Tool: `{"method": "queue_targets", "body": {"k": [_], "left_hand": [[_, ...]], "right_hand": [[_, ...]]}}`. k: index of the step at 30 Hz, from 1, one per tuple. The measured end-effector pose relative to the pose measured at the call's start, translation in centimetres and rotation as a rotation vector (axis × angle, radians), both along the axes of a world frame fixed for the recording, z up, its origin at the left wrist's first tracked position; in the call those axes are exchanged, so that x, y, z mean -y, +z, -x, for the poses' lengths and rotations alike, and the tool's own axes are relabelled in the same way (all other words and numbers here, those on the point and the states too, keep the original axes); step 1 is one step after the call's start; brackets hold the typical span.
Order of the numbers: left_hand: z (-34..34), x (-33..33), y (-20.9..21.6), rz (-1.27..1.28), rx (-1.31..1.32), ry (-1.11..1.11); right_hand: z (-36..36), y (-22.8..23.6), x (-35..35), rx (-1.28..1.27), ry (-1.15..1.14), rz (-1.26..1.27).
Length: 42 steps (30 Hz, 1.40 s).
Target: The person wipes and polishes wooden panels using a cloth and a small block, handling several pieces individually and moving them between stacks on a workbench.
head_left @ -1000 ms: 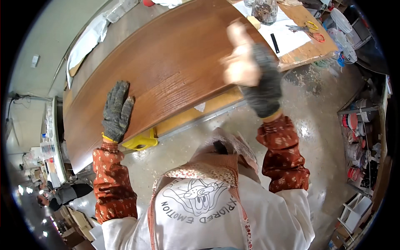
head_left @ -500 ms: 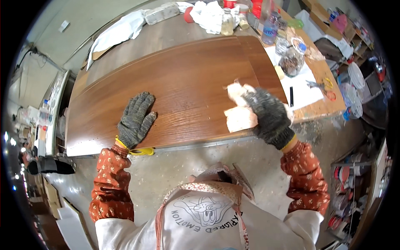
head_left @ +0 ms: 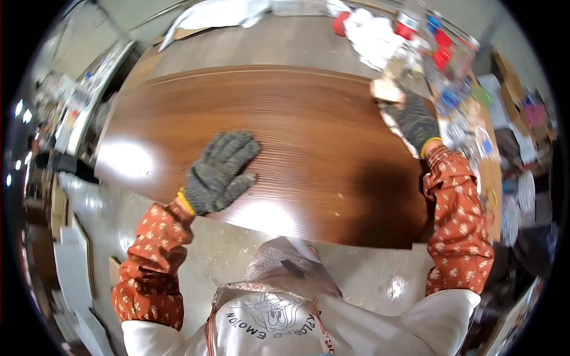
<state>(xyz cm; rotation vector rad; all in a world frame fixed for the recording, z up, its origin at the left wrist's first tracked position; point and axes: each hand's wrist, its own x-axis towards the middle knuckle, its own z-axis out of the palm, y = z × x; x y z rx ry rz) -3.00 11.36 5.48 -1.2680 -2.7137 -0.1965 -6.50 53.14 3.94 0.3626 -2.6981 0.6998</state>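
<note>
A brown wood-grain panel (head_left: pixel 320 172) lies across the worktable before me. My left hand (head_left: pixel 224 172), in a dark grey knitted glove with a yellow cuff, lies flat on the panel's left half, its fingers stretched out. At the far right corner of the panel, my right hand (head_left: pixel 412 115), gloved alike, grips a bunched cream cloth (head_left: pixel 387 91). Part of the cloth hangs out below that hand, along the panel's right side. The right fingers are blurred and partly hidden by the cloth.
Beyond the panel are a white cloth (head_left: pixel 219 15) and a crumpled white rag (head_left: pixel 374 38). Plastic bottles and jars crowd the back right, among them a clear bottle (head_left: pixel 454 96) near my right hand. Cardboard boxes (head_left: pixel 510 89) stand farther right.
My right hand has moved with the cloth from the near right part of the panel to its far right corner. My left hand still rests flat. The view has shifted.
</note>
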Motion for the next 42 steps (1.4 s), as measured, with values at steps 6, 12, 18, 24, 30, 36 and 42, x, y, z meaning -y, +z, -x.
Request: {"method": "queue_targets", "body": {"k": [6, 12, 18, 24, 30, 36, 42], "left_hand": [[0.1, 0.1, -1.4, -0.083, 0.013, -0.041], [-0.8, 0.1, -2.0, -0.126, -0.059, -0.032], [-0.7, -0.9, -4.8, -0.311, -0.078, -0.041], [-0.3, 9.1, -3.0, -0.362, 0.034, -0.063], [2.8, 29.3, -2.7, -0.306, -0.296, 0.543], [3.6, 31.9, -2.7, -0.355, -0.272, 0.702], [4.4, 33.5, -2.4, -0.458, -0.234, 0.514]], "right_hand": [[7.2, -2.1, -6.4, 0.054, -0.472, 0.184], [9.6, -5.6, -7.7, 0.144, -0.500, 0.578], [8.3, -6.2, -3.3, 0.094, -0.374, 0.553], [6.0, -1.0, 12.0, -0.005, -0.293, -0.266], [11.0, -3.0, 8.8, 0.251, -0.356, 0.252], [16.2, 1.0, 30.2, 0.121, -0.074, 0.093], [28.4, 0.5, 52.8, -0.104, 0.437, 0.058]]}}
